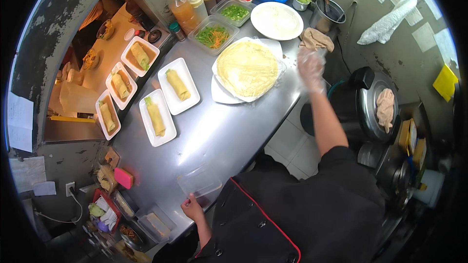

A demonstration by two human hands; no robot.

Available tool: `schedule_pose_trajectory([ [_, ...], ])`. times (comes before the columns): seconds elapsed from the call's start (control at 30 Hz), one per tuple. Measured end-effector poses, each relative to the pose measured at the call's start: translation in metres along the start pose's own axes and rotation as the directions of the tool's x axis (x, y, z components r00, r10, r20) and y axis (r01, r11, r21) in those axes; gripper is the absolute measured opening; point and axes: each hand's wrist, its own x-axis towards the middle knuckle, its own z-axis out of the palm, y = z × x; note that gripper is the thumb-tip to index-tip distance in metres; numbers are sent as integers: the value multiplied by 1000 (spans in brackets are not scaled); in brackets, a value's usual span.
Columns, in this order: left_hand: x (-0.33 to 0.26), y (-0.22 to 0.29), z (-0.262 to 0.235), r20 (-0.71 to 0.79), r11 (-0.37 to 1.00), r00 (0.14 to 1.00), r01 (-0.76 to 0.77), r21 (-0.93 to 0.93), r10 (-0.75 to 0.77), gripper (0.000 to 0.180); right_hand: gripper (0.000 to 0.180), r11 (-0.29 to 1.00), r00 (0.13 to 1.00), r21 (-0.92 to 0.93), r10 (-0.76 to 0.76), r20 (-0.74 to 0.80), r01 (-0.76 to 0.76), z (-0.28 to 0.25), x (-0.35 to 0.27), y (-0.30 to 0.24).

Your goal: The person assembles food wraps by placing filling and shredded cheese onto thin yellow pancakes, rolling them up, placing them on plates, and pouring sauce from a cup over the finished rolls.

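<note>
My right hand (310, 65), in a clear plastic glove, is at the table's right edge. Its blurred fingers are against a crumpled tan cloth (317, 39); whether they grip it I cannot tell. My bare left hand (193, 208) is at the near table edge with its fingers curled, beside the corner of a clear plastic container or lid (199, 181). What it holds, if anything, is hidden. A stack of thin yellow crepes (247, 68) lies on a white plate with plastic wrap beneath. Two white trays (187, 75) (168, 134) each bear a rolled crepe with lettuce showing.
Three more trays with rolls in brown sauce (127, 102) line the pass-through ledge. Tubs of shredded vegetables (213, 35) and chopped greens (234, 13), squeeze bottles (185, 9), a white plate (276, 21) and a metal utensil pot (327, 17) stand behind. A large lidded cooker (373, 102) is at right.
</note>
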Motion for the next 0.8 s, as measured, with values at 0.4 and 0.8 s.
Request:
schedule_pose_trajectory([
  [0.4,9,-11,-6,-43,1000,999,-11,20,12,21,40,663,956,747,-184,229,-51,112,8,-17],
  [0.8,24,-21,-82,-62,908,993,-120,-402,104,8,39,262,953,963,-268,141,-69,-199,-47,-169],
])
